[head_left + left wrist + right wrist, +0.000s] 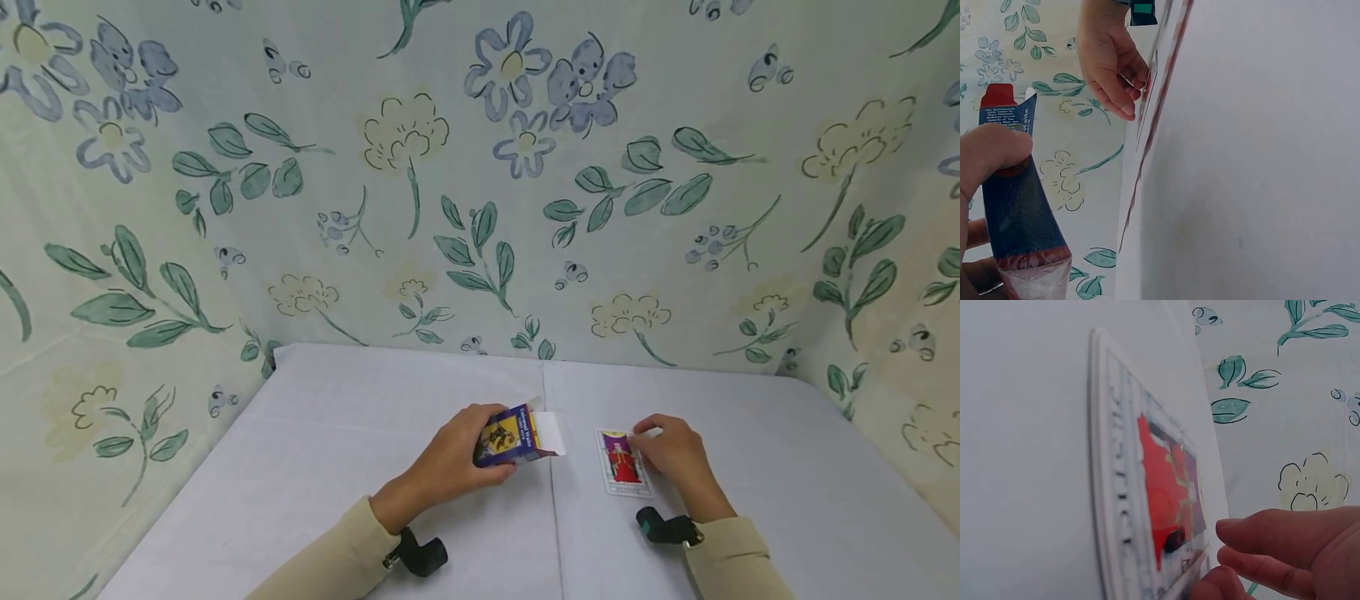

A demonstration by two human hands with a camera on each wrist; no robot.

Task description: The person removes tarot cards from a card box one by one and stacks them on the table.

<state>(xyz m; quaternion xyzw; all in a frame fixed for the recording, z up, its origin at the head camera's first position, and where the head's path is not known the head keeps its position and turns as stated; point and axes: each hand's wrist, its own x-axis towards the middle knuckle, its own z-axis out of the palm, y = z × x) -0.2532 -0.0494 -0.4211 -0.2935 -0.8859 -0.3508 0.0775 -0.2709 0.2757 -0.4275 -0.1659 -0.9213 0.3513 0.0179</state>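
Note:
My left hand (450,458) grips a blue and yellow tarot card box (506,435), held tilted over the table with its white end flap open toward the right. In the left wrist view the thumb presses on the dark blue side of the box (1019,206), and clear wrap shows at its lower end. A tarot card (622,465) with a red-robed figure lies face up on the cloth; "JUSTICE" is printed on its border. At its upper right edge is my right hand (675,454), fingers loosely bent, with no clear pinch visible. Whether further cards lie beneath is unclear.
A white cloth (337,408) with a fold line covers the table. Behind it and at both sides hangs a floral curtain (480,208). A black wrist camera (423,557) is strapped on the left wrist, another black camera (663,527) on the right.

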